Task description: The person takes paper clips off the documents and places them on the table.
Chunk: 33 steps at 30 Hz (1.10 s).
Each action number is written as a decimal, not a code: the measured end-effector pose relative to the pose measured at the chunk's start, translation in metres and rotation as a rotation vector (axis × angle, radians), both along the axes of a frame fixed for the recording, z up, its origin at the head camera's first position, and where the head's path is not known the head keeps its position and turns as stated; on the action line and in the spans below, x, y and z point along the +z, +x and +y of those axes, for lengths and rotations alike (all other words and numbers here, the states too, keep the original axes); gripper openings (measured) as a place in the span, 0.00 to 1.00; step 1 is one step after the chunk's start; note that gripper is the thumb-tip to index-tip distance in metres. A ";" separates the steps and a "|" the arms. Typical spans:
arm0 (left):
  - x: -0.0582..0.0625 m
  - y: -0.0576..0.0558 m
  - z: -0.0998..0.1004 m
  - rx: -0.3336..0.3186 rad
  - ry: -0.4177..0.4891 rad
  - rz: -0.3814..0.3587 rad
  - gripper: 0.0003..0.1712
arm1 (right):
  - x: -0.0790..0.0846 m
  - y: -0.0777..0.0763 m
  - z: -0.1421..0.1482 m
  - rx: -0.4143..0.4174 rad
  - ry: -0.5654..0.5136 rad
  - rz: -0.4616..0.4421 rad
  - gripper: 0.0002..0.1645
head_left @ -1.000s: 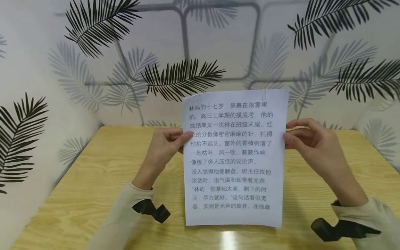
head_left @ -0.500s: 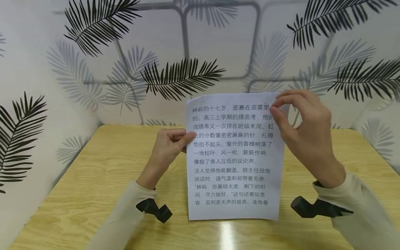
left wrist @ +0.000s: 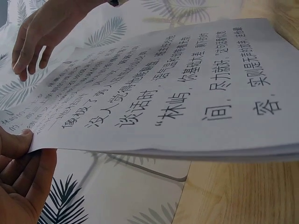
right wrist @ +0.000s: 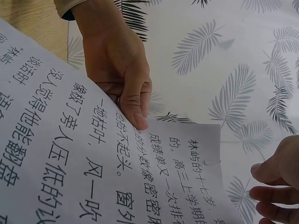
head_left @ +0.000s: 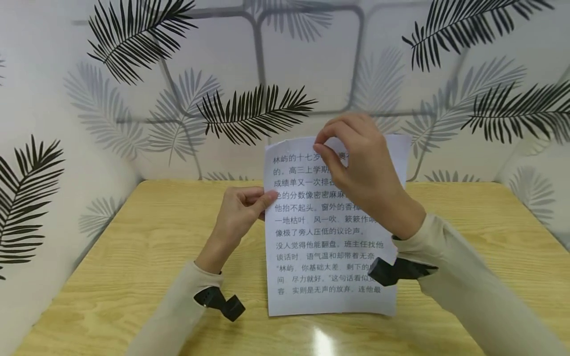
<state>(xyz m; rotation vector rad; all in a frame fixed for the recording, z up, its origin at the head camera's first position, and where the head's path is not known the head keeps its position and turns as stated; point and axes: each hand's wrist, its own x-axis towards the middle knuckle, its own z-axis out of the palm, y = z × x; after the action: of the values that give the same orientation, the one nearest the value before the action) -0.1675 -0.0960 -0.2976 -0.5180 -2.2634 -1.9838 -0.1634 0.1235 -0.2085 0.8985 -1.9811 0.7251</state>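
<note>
A stack of white paper sheets (head_left: 329,237), printed with large Chinese text, stands upright above the table in the head view. My left hand (head_left: 236,215) pinches its left edge, thumb on the printed face and fingers behind. My right hand (head_left: 362,165) is in front of the upper part, covering some text. In the right wrist view that right hand (right wrist: 280,179) is off the top edge, thumb and fingers apart, holding nothing. A small pale clip (right wrist: 212,163) sits on the top edge near one corner. More than one sheet shows along the side edge in the left wrist view.
A light wooden table (head_left: 133,257) lies beneath the paper. Behind it rises a pale wall (head_left: 307,59) with leaf patterns. Black camera mounts (head_left: 220,302) are strapped to both sleeves.
My right hand let go of the paper's right edge, rose to the top right corner, then moved left along the top. My left hand keeps its pinch on the left edge.
</note>
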 end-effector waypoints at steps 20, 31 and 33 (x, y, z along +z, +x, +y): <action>0.005 0.000 -0.004 0.033 0.021 0.044 0.11 | 0.017 -0.008 0.046 -0.208 -0.085 -0.078 0.04; 0.005 0.002 -0.012 0.039 0.030 0.065 0.11 | 0.022 -0.004 0.057 -0.206 -0.058 -0.292 0.06; 0.005 0.003 -0.012 0.041 0.029 0.070 0.11 | 0.022 -0.003 0.057 -0.206 -0.056 -0.317 0.05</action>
<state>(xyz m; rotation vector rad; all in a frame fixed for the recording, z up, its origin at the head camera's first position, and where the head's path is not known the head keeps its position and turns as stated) -0.1645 -0.1083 -0.2921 -0.5250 -2.1830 -1.9444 -0.1667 0.1802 -0.1868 0.5607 -2.2777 0.8390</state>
